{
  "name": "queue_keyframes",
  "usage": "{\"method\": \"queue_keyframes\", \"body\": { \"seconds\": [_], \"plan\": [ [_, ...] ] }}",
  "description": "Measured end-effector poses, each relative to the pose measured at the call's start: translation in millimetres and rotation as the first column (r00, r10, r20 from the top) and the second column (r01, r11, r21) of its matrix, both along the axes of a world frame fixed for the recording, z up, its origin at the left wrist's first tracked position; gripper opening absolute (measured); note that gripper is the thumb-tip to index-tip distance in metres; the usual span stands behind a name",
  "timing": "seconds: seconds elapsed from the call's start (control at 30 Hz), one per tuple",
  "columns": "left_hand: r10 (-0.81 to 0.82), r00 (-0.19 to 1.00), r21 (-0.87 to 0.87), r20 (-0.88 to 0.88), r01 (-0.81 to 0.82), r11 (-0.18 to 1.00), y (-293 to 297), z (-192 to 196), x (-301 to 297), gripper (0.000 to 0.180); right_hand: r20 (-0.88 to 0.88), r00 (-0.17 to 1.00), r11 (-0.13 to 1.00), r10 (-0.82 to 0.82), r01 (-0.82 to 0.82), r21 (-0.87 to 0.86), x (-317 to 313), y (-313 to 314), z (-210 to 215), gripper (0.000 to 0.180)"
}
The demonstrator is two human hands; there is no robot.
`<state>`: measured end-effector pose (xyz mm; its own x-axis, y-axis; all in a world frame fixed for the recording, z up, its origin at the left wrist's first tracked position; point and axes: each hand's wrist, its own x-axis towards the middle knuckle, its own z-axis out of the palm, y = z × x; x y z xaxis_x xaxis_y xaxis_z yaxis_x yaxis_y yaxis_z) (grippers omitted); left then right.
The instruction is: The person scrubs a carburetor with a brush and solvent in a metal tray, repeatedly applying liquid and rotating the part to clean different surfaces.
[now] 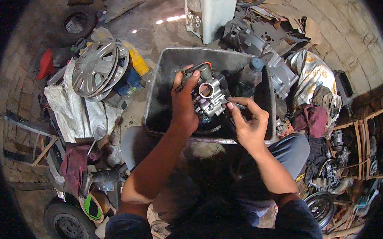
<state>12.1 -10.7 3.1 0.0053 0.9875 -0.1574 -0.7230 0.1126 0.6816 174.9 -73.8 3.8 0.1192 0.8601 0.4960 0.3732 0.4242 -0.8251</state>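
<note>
Carburetor — grey metal, round bore — gripped by left hand; right hand pinches its side.

A cluttered workshop floor: two silver wheel covers lean stacked at the left over a yellow container and white sacking. A pale plastic box stands at the top edge beside grey engine castings. A dark-capped plastic bottle stands in the right half of a black metal tub. A small black wheel lies at the lower left; wooden crates of metal parts fill the right edge.
</note>
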Motion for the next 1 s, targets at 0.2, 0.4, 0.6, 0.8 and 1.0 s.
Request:
{"method": "queue_keyframes", "body": {
  "seconds": [0.2, 0.4, 0.6, 0.8, 1.0],
  "plan": [
    [0.068, 0.997, 0.027, -0.032, -0.067, 0.997, -2.6, -5.1, 8.0, 0.027, 0.162, 0.987, 0.994, 0.02, -0.037, 0.106, -5.6, -2.1, -8.2, 0.006],
    [0.138, 0.987, 0.061, -0.077, -0.133, 0.989, -3.9, -2.2, 9.2, 0.02, 0.207, 0.977, 0.991, 0.055, -0.079, 0.106, -8.9, -3.2, -9.2, 0.007],
    [0.128, 0.991, 0.045, -0.041, -0.126, 0.991, -7.1, 0.0, 8.6, 0.019, 0.172, 0.984, 0.998, 0.047, -0.054, 0.035, -12.2, -3.7, -8.3, 0.01],
    [0.12, 0.993, -0.033, 0.016, -0.119, 0.992, -6.2, -5.5, 9.7, 0.018, 0.165, 0.986, 0.999, 0.013, -0.019, 0.04, -9.9, 1.8, -8.7, 0.011],
    [0.108, 0.993, -0.082, 0.04, -0.104, 0.991, -7.6, -4.7, 7.6, 0.013, 0.12, 0.993, 0.999, -0.019, 0.024, -0.043, -10.7, 5.0, -7.5, 0.015]
  ]
}}
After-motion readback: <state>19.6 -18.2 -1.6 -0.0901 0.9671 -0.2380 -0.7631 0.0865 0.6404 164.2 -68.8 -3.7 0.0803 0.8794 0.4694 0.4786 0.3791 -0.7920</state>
